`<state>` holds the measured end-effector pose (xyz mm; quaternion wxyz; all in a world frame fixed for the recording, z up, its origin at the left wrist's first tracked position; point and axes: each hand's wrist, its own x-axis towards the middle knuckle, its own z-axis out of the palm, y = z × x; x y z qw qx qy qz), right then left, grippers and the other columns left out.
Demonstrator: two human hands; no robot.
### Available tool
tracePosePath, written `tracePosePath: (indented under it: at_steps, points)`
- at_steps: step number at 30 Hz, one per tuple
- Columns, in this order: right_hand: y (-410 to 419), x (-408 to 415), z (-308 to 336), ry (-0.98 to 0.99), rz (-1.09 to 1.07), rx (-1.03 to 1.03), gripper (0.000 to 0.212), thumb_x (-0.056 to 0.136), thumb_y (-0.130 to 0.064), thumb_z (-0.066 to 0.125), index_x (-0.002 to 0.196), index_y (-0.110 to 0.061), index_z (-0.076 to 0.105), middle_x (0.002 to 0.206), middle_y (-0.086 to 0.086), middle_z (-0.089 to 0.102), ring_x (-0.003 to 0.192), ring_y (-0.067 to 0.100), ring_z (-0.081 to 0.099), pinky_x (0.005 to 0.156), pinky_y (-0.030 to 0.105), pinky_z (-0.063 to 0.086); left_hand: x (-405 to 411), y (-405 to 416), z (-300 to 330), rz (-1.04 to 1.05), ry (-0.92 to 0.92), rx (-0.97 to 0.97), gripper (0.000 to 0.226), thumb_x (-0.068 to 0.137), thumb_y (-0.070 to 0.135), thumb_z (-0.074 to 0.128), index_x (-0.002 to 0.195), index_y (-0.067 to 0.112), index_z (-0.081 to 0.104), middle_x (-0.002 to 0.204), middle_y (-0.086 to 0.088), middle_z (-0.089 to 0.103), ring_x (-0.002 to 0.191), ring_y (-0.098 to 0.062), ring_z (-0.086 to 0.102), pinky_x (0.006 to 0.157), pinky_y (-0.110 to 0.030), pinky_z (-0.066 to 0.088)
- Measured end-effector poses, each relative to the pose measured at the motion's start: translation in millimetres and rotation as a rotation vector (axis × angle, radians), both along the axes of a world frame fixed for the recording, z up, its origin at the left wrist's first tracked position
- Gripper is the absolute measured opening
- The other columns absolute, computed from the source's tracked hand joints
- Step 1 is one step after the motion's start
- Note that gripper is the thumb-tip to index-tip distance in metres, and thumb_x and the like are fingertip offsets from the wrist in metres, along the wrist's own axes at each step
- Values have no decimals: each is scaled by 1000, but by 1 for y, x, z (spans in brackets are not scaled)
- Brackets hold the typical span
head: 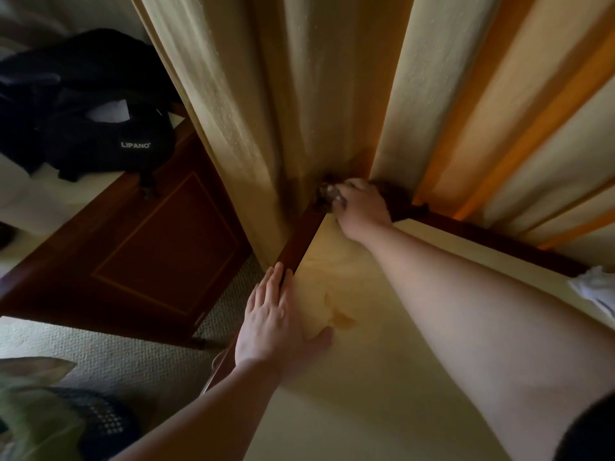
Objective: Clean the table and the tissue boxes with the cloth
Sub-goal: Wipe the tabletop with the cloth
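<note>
1. Black fabric is catching the eye at ten o'clock: a backpack (109, 141) marked LIPANO is slumping on a dark wooden cabinet (139, 261), its top gaping over something pale that cannot be made out.
2. Flat at seven o'clock, the left hand (278, 322) is pressing on the table (366, 377) by its dark wooden edge, fingers straight and together, thumb spread, bracing the reach.
3. At twelve o'clock the right hand (361, 211) is gripping the bunched cloth (329, 194), fingers curled over it, working it into the far corner against the curtains (299, 94).
4. Doing this well likely means firm pressure along the wooden rim, then sweeping back over the yellowish stain (342, 319) mid-table.
5. Something white (595, 291) is sitting at three o'clock, too cropped to call a tissue box; no tissue boxes are plainly showing.
</note>
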<state>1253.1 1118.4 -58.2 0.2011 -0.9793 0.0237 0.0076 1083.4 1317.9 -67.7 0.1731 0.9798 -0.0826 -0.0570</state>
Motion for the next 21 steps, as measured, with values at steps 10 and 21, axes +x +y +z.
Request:
tracePosePath:
  at_steps: [10,21]
  points:
    - [12,-173,-10,-85,375,142,37,97,-20,65,134,-25,68,144,-3,56,136,21,50,117,39,41,0,-2,-1,5,-9,-16,125,72,88,46,165,15,3,173,0,1,158,-10,-6,129,-31,-1]
    - [-94,-102,-6,-18,-104,-56,40,105,-34,56,143,-22,62,152,4,51,139,29,45,114,42,39,2,0,-3,3,19,26,128,71,89,46,165,16,-2,172,1,-4,158,-14,-7,128,-32,-2]
